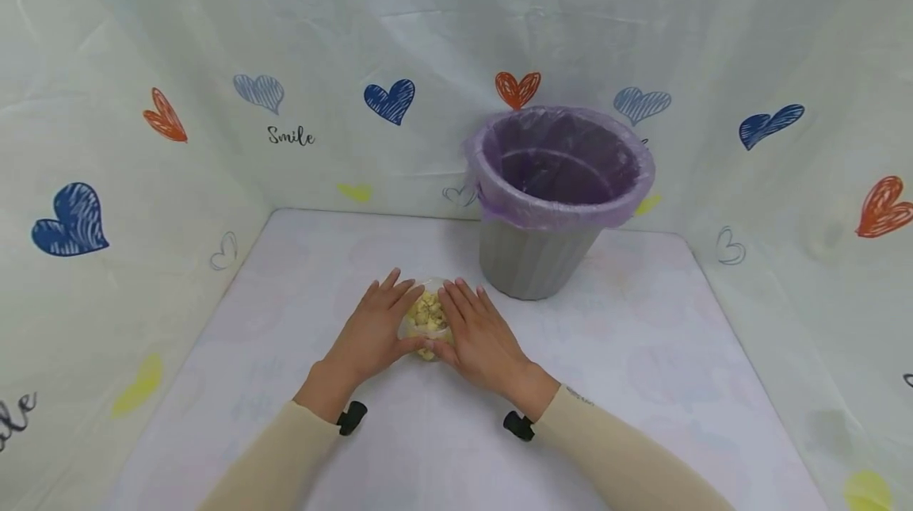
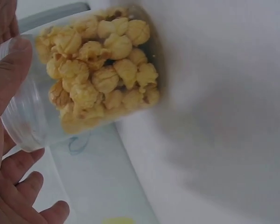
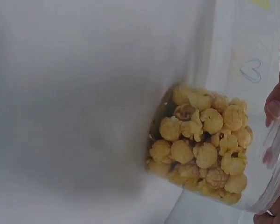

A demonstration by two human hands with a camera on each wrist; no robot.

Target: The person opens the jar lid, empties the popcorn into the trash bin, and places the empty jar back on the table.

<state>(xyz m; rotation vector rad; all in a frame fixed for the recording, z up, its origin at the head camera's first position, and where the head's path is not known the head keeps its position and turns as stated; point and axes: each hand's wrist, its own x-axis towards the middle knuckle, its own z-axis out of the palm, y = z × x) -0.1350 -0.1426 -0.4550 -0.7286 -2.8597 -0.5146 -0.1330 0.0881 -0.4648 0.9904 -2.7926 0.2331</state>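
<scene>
A clear plastic jar of popcorn [image 1: 429, 313] stands upright on the table, with yellow, rounded popcorn filling most of it. From the left side, my left hand [image 1: 374, 325] holds the jar near its top, its thumb [image 2: 14, 70] lying across the clear rim. My right hand [image 1: 485, 337] holds the opposite side, and its thumb [image 3: 276, 105] is at the rim too. Both thumbs meet on the near side, while the fingers reach around toward the far side. In the wrist views the popcorn [image 3: 205, 144] shows through the wall below the hands.
Behind the jar and to its right stands a grey bin [image 1: 535, 265] lined with a purple bag [image 1: 563, 214]. The white table [image 1: 428, 448] is enclosed at the back and sides by a pale curtain [image 1: 335, 28] printed with hearts.
</scene>
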